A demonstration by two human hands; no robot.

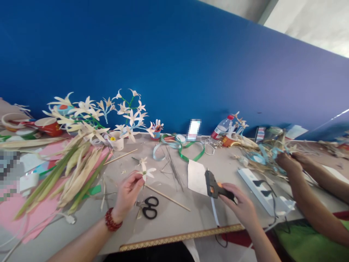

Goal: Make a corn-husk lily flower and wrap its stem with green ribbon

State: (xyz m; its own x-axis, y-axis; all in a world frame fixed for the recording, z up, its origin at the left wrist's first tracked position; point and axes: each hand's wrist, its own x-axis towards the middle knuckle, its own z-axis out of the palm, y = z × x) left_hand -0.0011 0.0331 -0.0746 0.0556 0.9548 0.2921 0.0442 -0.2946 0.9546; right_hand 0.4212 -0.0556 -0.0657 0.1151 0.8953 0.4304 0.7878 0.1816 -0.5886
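Between the pinched fingertips of my left hand (130, 191) is a small white flower (147, 171), its petals spread upward and to the right. My right hand (240, 203) grips the handle of a black glue gun (212, 183), whose nozzle points up and away from me. A white glue stick (215, 211) hangs from the gun's near end. Beneath the gun's tip lies a white sheet of paper (195, 176). Black-handled scissors (150, 208) rest just right of my left wrist, and a thin wooden stick (167, 197) lies between my hands.
Dried corn husks (75, 171) and pink paper (16, 227) cover the left side. Husk flowers (132, 118) stand behind in a cup (116, 142). Thin wires (174, 165) and green ribbon (184, 156) lie mid-table. A power strip (255, 189) sits right, near another person's hands (289, 163).
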